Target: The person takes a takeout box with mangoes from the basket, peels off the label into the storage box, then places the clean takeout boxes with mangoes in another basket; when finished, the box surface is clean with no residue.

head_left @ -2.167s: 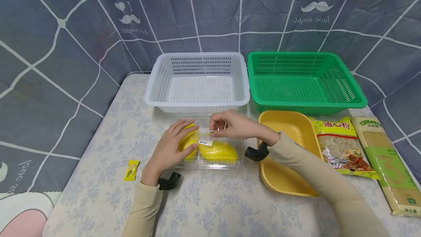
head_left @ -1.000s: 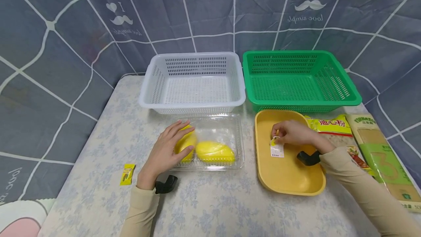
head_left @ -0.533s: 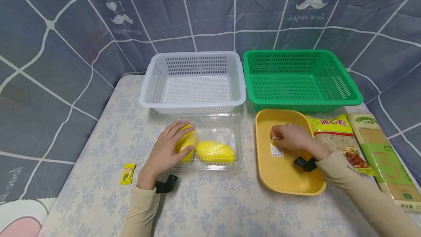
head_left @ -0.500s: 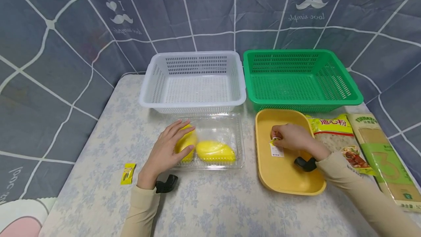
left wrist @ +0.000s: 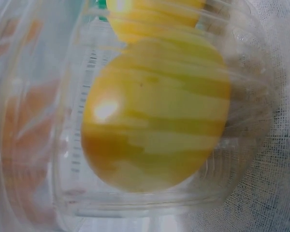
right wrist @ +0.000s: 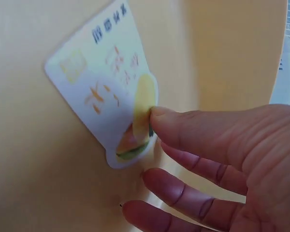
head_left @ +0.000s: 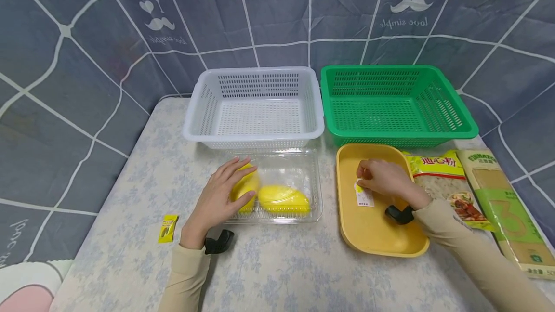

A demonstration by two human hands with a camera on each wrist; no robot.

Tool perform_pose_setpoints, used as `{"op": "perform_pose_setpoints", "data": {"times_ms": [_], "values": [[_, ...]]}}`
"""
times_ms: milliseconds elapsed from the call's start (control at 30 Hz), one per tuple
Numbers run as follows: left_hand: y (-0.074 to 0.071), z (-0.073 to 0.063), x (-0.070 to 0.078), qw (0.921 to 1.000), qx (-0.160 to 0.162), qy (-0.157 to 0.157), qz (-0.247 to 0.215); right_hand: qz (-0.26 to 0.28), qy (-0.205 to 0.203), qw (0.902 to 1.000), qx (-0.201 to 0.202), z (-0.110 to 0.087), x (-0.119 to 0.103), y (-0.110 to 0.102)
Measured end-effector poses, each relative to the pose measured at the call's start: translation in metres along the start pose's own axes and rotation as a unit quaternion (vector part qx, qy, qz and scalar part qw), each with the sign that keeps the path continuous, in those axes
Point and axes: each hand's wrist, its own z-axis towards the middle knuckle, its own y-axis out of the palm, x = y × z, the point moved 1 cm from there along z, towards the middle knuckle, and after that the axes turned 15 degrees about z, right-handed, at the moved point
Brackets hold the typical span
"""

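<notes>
My left hand (head_left: 218, 196), fingers spread, rests on the left part of a clear plastic clamshell box (head_left: 299, 165) holding two yellow mangoes (head_left: 284, 200). The left wrist view shows a mango (left wrist: 154, 116) close up through the plastic. Inside the yellow basin (head_left: 377, 227) my right hand (head_left: 383, 175) hovers with fingers loosely bent. Its thumb tip touches the edge of a white label with a fruit picture (right wrist: 106, 92), and the visible fingers stand apart from it. In the head view this label (head_left: 365, 199) lies against the basin's floor, its upper end by the thumb.
Behind stand a white basket (head_left: 260, 117) and a green basket (head_left: 377, 114), side by side. To the right of the basin lie a bag of pasta (head_left: 442, 187) and a long noodle pack (head_left: 505, 206). A small yellow packet (head_left: 167, 228) lies at left on the floral tablecloth (head_left: 277, 268).
The right hand has carried the label from the clamshell lid to the basin on the right, then loosened its pinch. The left hand has stayed on the box.
</notes>
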Motion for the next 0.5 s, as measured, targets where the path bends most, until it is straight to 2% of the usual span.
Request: {"op": "perform_pose_setpoints", "data": {"times_ms": [133, 267, 433, 500], "values": [[0.001, 0.0, 0.0, 1.0, 0.002, 0.003, -0.003, -0.002, -0.011, 0.9999, 0.006, 0.002, 0.0, -0.004], [0.001, -0.001, 0.0, 1.0, 0.001, 0.0, -0.004, 0.027, -0.06, 0.9974, 0.028, 0.003, -0.002, -0.018], [0.001, 0.0, 0.001, 1.0, 0.002, -0.004, 0.001, 0.061, -0.129, 0.9861, 0.084, -0.001, -0.003, -0.05], [0.001, 0.0, 0.001, 1.0, 0.003, -0.005, 0.003, 0.067, -0.146, 0.9782, 0.131, -0.003, 0.0, -0.065]]}}
